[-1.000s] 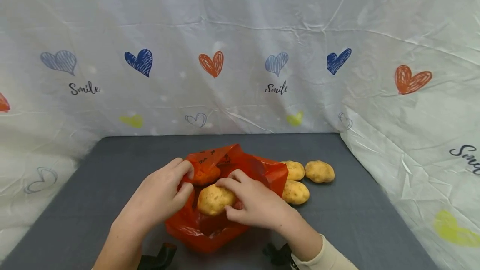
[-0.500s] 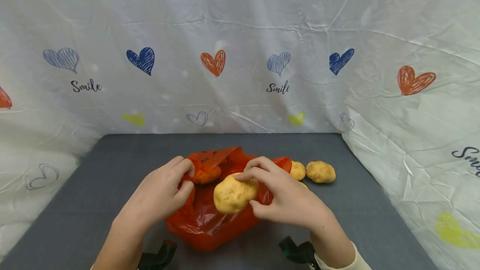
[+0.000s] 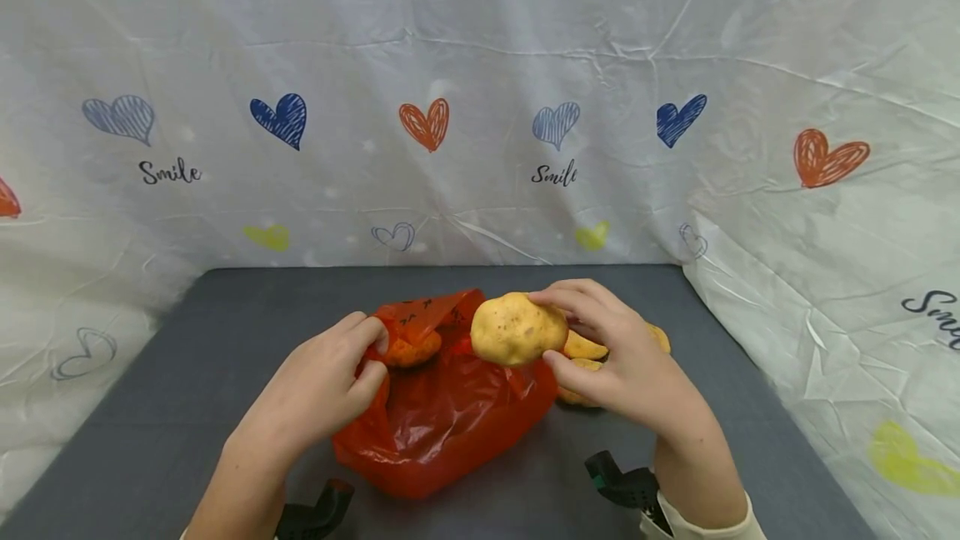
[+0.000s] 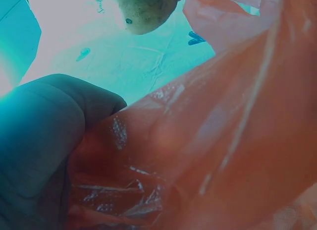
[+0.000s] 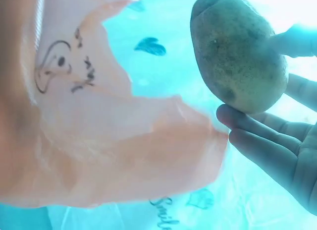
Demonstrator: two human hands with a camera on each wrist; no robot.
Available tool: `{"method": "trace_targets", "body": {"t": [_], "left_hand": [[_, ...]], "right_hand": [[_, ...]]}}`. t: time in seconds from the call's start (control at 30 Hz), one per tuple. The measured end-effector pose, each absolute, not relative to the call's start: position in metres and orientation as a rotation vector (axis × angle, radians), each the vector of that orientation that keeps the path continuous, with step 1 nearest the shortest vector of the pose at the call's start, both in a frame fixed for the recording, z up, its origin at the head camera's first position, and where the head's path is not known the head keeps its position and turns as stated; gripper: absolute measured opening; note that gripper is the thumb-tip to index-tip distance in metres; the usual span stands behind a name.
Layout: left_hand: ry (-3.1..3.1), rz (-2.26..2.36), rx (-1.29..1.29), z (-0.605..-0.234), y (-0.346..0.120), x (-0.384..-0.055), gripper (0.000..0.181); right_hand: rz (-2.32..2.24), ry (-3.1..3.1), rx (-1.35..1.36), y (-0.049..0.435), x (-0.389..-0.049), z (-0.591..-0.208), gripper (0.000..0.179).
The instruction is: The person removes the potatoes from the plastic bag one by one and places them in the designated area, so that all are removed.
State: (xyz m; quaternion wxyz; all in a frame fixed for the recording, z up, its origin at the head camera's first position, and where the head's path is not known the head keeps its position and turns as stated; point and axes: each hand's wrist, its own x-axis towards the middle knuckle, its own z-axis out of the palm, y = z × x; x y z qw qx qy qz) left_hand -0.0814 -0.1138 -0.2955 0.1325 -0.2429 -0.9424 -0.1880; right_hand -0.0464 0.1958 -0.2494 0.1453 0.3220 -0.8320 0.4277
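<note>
The potato (image 3: pixel 519 329) is up above the right part of the red bag (image 3: pixel 457 432), pinched by one end in my right grip (image 3: pixel 626 348); I judge it firm, fairly heavy, safer held round its middle. My left grip (image 3: pixel 326 382) clamps the bag's rim, thin, slippery-looking plastic likely to crumple. Other potatoes (image 3: pixel 581 347) lie on the tabletop (image 3: pixel 247 323), partly hidden.
</note>
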Motion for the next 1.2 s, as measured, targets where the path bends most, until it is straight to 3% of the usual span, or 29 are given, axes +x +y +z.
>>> {"method": "trace_targets", "body": {"t": [0.27, 0.53, 0.8, 1.2], "left_hand": [[-2.740, -0.536, -0.709, -0.297, -0.113, -0.082, 0.012], [-2.756, -0.540, -0.709, -0.297, -0.113, -0.083, 0.011], [-2.753, -0.539, -0.708, -0.298, -0.112, -0.084, 0.012], [-2.764, -0.550, -0.706, -0.298, -0.112, -0.083, 0.012]], "right_hand": [[1.227, -2.427, 0.862, 0.219, -0.047, -0.247, 0.050], [1.346, -2.451, 0.773, 0.256, -0.065, -0.269, 0.057], [1.522, -2.550, 0.601, 0.290, -0.072, -0.278, 0.057], [1.290, -2.935, 0.241, 0.335, -0.091, -0.296, 0.059]]}}
